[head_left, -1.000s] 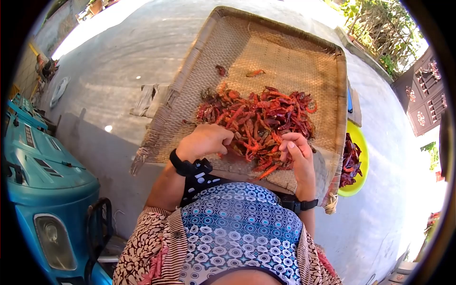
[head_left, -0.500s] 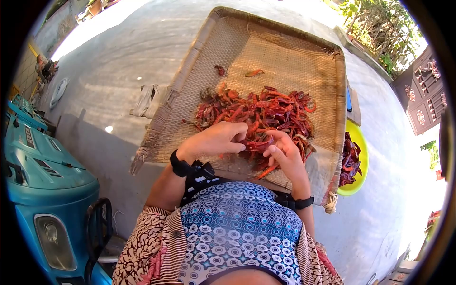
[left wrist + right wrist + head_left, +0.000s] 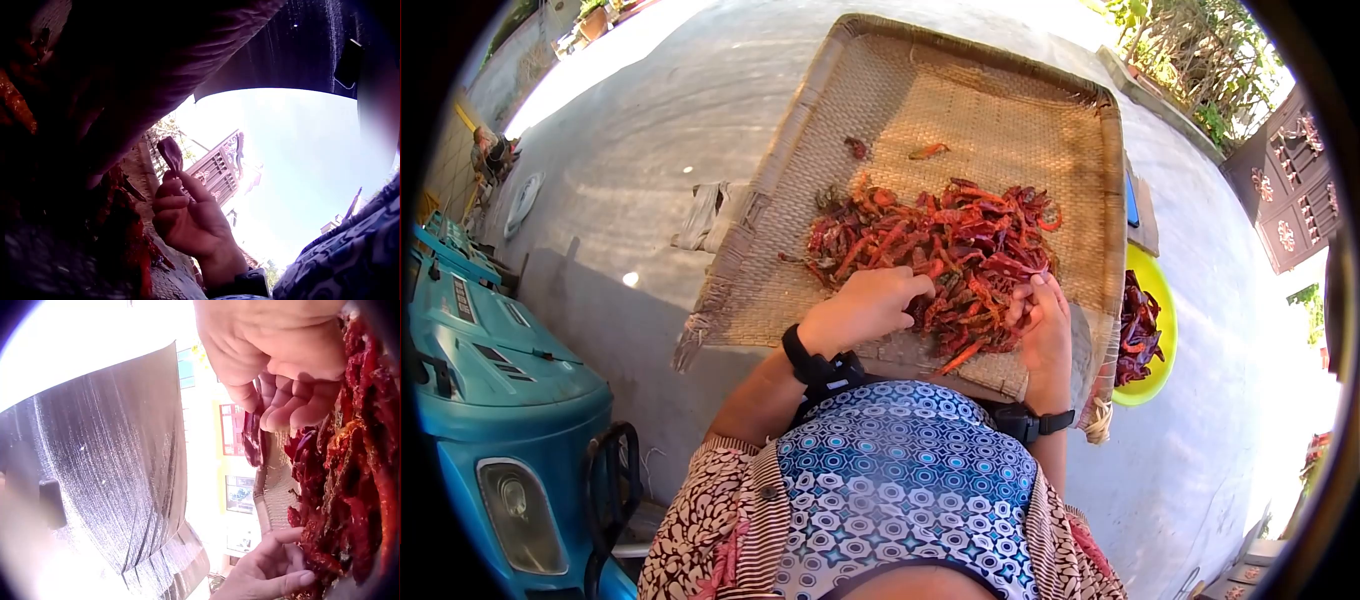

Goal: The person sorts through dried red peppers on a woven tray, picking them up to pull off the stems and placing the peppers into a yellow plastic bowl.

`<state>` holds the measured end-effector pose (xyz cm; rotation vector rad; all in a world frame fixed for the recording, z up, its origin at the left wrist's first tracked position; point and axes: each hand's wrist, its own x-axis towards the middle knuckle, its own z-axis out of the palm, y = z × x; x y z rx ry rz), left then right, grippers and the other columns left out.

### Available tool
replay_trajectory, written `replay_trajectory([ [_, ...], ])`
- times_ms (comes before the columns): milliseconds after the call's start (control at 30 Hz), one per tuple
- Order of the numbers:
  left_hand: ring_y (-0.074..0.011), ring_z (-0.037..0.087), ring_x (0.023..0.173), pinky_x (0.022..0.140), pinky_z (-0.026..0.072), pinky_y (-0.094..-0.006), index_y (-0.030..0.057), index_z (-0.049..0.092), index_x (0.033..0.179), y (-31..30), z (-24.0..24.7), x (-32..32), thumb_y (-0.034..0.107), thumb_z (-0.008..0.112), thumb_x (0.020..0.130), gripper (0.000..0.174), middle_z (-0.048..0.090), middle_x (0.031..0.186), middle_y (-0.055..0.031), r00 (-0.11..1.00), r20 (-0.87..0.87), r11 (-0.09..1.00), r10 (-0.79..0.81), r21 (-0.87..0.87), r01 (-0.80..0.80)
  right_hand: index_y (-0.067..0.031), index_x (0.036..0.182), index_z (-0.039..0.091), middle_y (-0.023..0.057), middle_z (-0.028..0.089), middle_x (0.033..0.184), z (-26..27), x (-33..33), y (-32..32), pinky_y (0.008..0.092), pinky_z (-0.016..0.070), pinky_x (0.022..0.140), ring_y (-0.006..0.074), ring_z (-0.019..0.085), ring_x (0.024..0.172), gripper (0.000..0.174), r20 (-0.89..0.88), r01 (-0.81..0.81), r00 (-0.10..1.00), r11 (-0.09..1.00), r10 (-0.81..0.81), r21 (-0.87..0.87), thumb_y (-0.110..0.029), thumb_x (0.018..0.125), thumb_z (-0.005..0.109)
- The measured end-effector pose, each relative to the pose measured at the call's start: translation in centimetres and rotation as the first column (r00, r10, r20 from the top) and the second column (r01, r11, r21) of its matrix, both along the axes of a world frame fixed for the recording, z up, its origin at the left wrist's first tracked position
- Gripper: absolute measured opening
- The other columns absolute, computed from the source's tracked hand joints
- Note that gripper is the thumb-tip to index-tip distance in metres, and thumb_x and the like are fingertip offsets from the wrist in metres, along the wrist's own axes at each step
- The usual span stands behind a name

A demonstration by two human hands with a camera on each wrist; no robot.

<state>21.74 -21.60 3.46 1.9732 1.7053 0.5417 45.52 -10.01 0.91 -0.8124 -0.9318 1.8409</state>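
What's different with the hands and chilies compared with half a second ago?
The hands were close together then, a red chili between them. The right hand has since drawn away to the person's right and pinches a dried chili; I can't tell whether it's the same one. The left hand is at the near side of the pile. The woven tray and yellow bowl stayed put.

Right fingers (image 3: 307,411) in a pinch

Sunlight (image 3: 615,55) and shadow (image 3: 615,315) fall across the grey floor (image 3: 660,150) near leafy shrubs (image 3: 1185,65).
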Motion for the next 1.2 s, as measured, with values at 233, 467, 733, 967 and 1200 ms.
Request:
replay_trajectory([
  [233,-0.0303,0.063,0.091,0.075,0.0506,-0.0417,0.0097,0.063,0.104,0.3,-1.1,-0.3,0.014,0.070,0.081,0.025,0.062,0.096,-0.0098,0.999,0.023,0.998,0.022,0.064,-0.023,-0.0089,0.109,0.059,-0.0011,0.058,0.083,-0.3,6.9,4.5,0.0253,0.0414,0.061,0.0104,0.048,0.067,0.021,-0.439,0.198,0.873,0.977,-0.214,-0.082,-0.027,0.100,0.054],
  [467,-0.0307,0.062,0.087,0.074,0.0498,-0.0412,0.0084,0.060,0.095,0.3,-1.0,-0.3,0.012,0.065,0.084,0.012,0.060,0.092,-0.0100,1.000,0.006,0.998,-0.004,0.065,0.003,-0.0068,0.115,0.060,-0.0003,0.060,0.087,-0.2,5.8,3.0,0.0250,0.0411,0.060,0.0098,0.050,0.068,0.024,-0.328,0.155,0.933,0.988,-0.150,-0.010,-0.025,0.101,0.051],
  [733,-0.0273,0.058,0.084,0.072,0.0483,-0.0361,0.0089,0.061,0.096,0.6,-0.9,-0.5,0.010,0.065,0.087,0.010,0.053,0.093,-0.0089,0.954,0.288,0.971,0.084,0.189,-0.143,-0.0044,0.110,0.060,0.0010,0.063,0.086,1.4,-1.0,-0.7,0.0215,0.0450,0.060,0.0073,0.056,0.067,0.017,0.310,-0.224,0.941,0.935,0.134,0.277,-0.016,0.098,0.056],
  [967,-0.0274,0.059,0.084,0.072,0.0496,-0.0366,0.0095,0.061,0.096,-0.1,-0.9,0.2,0.011,0.068,0.083,0.015,0.052,0.094,-0.0087,0.999,0.047,0.997,-0.013,0.071,0.009,-0.0030,0.110,0.062,-0.0010,0.064,0.084,1.9,-2.0,-2.4,0.0223,0.0450,0.060,0.0044,0.054,0.069,0.018,0.589,-0.518,0.759,0.805,0.277,0.290,-0.011,0.094,0.063],
  [1200,-0.0278,0.060,0.083,0.072,0.0497,-0.0368,0.0068,0.058,0.096,0.5,-1.0,0.5,0.007,0.066,0.084,0.014,0.054,0.093,-0.0091,0.978,0.205,0.975,0.033,0.207,-0.076,-0.0025,0.109,0.062,-0.0007,0.062,0.082,1.7,-2.3,-2.5,0.0234,0.0452,0.062,0.0060,0.054,0.070,0.020,0.615,-0.536,0.743,0.784,0.263,0.312,-0.012,0.092,0.066],
])
